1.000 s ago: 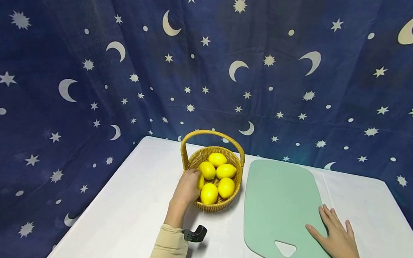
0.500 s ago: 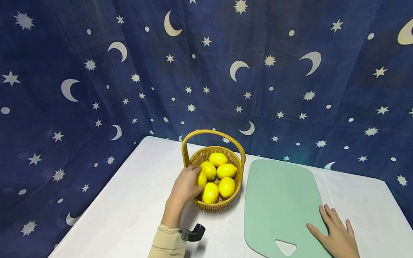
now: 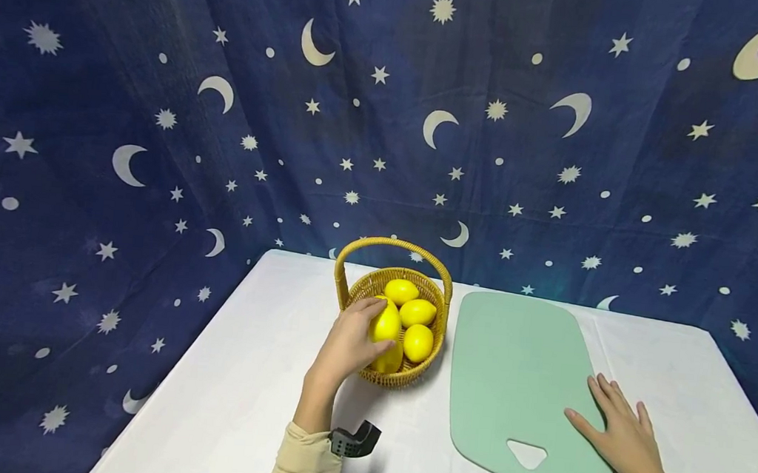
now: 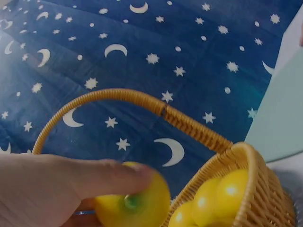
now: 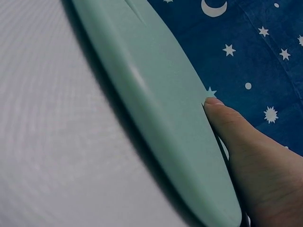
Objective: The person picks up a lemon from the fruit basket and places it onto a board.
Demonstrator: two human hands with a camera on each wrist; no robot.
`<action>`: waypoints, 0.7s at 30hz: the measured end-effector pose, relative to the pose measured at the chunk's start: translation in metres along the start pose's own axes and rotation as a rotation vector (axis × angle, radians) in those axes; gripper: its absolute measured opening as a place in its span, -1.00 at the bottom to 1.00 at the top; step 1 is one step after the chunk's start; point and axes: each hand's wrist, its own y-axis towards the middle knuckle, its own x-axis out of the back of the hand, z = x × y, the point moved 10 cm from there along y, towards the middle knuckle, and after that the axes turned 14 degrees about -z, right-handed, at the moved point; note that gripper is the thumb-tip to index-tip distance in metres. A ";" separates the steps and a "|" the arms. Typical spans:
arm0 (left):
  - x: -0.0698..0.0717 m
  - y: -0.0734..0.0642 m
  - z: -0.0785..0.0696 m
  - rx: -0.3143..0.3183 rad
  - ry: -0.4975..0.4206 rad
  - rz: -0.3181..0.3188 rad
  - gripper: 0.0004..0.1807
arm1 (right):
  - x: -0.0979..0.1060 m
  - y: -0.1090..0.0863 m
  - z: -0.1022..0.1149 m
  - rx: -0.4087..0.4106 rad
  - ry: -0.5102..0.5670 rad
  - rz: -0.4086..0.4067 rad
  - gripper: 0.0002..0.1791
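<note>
My left hand [image 3: 346, 341] grips a yellow lemon [image 3: 385, 323] between thumb and fingers, over the near left side of a wicker basket [image 3: 436, 352]. In the left wrist view the held lemon [image 4: 137, 210] shows its green end, beside the basket's rim. Several more lemons lie inside; one of them [image 3: 418, 343] sits at the right, and those under my hand are partly hidden. My right hand [image 3: 626, 441] rests with spread fingers on the right edge of a pale green cutting board [image 3: 515, 373]. The right wrist view has its thumb [image 5: 229, 120] at the board's edge.
A white-covered table [image 3: 240, 389] carries the basket and the board, which lie side by side. The basket's arched handle [image 3: 394, 243] stands upright. Behind the table hangs a dark blue curtain [image 3: 385, 155] with moons and stars. A black wrist device [image 3: 356, 440] sits on the left forearm.
My left hand has raised a lemon from the left side of the basket, bringing it up and slightly right over the others. The right hand stays on the board.
</note>
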 end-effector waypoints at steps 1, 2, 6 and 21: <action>0.000 -0.001 -0.003 -0.009 -0.025 0.007 -0.28 | 0.000 0.000 0.000 0.001 0.001 0.000 -0.08; 0.000 -0.002 -0.006 -0.019 -0.050 0.014 -0.29 | 0.000 0.000 0.000 0.001 0.002 0.001 -0.08; -0.002 -0.005 -0.013 -0.028 -0.103 0.042 -0.29 | 0.000 0.000 0.001 -0.001 0.002 0.007 -0.09; -0.030 -0.012 -0.041 -0.080 -0.249 0.092 -0.27 | 0.000 -0.001 0.001 -0.003 0.003 0.005 -0.09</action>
